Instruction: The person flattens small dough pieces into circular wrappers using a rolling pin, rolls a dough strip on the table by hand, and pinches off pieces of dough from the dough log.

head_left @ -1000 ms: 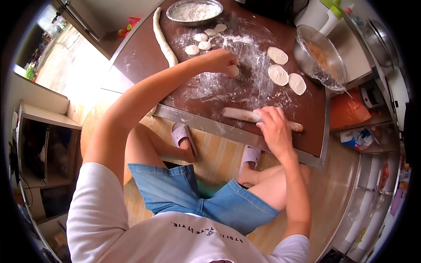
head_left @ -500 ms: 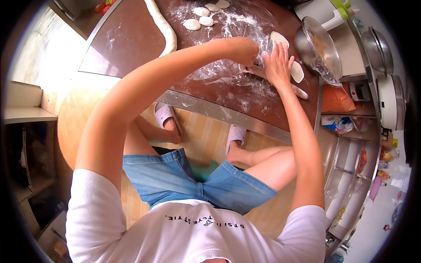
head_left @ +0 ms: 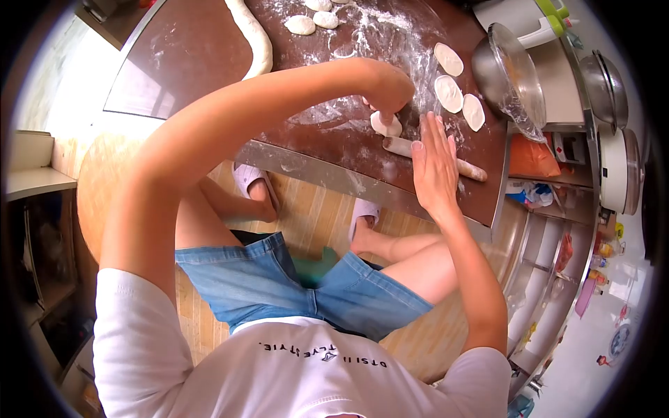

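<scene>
My left hand (head_left: pixel 387 90) is bent over the floured table, fingers closed on a small round dough piece (head_left: pixel 387 127). Part of the dough and most of the fingers are hidden by the back of the hand. Stretched out flat, my right hand (head_left: pixel 436 167) lies across the wooden rolling pin (head_left: pixel 472 170), covering its middle. Beyond it are three flattened dough wrappers: one far (head_left: pixel 448 60), one in the middle (head_left: pixel 449 94) and one to the right (head_left: pixel 473 112).
Several small dough pieces (head_left: pixel 300 26) sit at the table's far side. A long dough rope (head_left: pixel 259 49) lies to the left. At the right stands a metal bowl (head_left: pixel 496 73) with clear plastic wrap, beside shelves (head_left: pixel 550 244). The metal table edge (head_left: pixel 306 166) runs before my knees.
My right hand has drawn nearer, uncovering the middle wrapper. The rolling pin also sits nearer the table edge. A dough piece now shows under my left hand's fingers.
</scene>
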`<state>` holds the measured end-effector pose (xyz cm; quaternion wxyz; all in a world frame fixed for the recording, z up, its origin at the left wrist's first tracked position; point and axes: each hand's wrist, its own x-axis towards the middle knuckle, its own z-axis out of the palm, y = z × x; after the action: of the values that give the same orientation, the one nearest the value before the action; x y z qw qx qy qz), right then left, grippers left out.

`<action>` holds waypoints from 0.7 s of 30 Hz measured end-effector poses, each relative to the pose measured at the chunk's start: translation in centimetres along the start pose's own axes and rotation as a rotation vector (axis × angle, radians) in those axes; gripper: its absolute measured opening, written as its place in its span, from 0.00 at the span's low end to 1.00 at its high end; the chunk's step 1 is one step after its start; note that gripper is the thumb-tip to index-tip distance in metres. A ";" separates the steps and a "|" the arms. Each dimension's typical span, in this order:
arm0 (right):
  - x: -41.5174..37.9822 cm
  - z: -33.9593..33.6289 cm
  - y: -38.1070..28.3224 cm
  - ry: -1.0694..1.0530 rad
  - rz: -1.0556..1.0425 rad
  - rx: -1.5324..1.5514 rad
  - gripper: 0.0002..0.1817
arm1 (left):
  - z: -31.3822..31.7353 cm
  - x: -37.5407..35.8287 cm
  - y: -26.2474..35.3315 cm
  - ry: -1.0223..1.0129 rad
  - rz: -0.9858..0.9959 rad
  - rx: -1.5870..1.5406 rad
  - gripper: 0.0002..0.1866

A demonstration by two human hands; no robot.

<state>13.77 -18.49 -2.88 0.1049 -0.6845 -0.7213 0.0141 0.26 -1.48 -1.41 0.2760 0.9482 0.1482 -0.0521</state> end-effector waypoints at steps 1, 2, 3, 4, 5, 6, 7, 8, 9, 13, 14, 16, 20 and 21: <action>-0.5 -0.2 -0.2 0.006 -0.009 0.001 0.27 | 0.3 0.1 0.0 0.010 0.099 0.088 0.10; -1.1 -0.5 -0.5 0.001 -0.002 0.009 0.27 | 0.5 0.3 0.0 0.003 0.030 0.032 0.11; -1.7 -0.8 -0.9 -0.003 0.003 0.018 0.27 | 0.2 0.0 0.6 -0.002 -0.040 -0.023 0.12; -2.1 -0.9 -1.2 -0.009 0.007 0.027 0.27 | 0.0 -0.2 1.1 -0.008 -0.112 -0.080 0.13; -2.3 -1.0 -1.3 -0.007 0.009 0.030 0.27 | 0.1 -0.1 0.9 0.006 -0.098 -0.080 0.13; -1.9 -0.8 -1.1 0.014 -0.005 0.013 0.26 | 0.3 0.2 0.5 0.020 -0.082 -0.077 0.14; -1.1 -0.3 -0.6 0.036 -0.014 -0.003 0.26 | 0.3 0.2 0.4 0.029 -0.064 -0.073 0.14; 0.0 0.4 0.0 0.058 -0.023 -0.019 0.26 | 0.3 0.4 0.4 0.060 -0.017 -0.060 0.14; 1.7 1.5 1.2 0.098 -0.003 -0.005 0.25 | 0.0 0.2 0.6 0.091 0.027 -0.048 0.14; 7.7 2.9 3.0 0.170 0.100 -0.071 0.26 | -0.6 2.6 -0.8 0.019 -0.114 -0.031 0.14; 7.9 2.7 3.0 0.179 0.120 -0.081 0.26 | -0.2 3.2 -1.1 -0.001 -0.184 -0.039 0.14; 5.3 2.5 2.4 0.137 0.076 -0.138 0.26 | 0.3 3.4 -0.7 0.037 -0.084 0.035 0.13; -2.3 -0.4 -0.7 0.047 0.023 0.077 0.25 | 0.7 2.7 0.0 0.086 0.073 -0.064 0.14; -2.8 -0.9 -0.9 0.031 0.028 0.122 0.24 | 0.6 2.4 -0.4 0.090 0.053 -0.152 0.15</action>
<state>13.20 -21.45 -2.21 0.1575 -0.6870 -0.7077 0.0488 2.39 -0.91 -2.56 0.3416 0.9294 0.1391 0.0092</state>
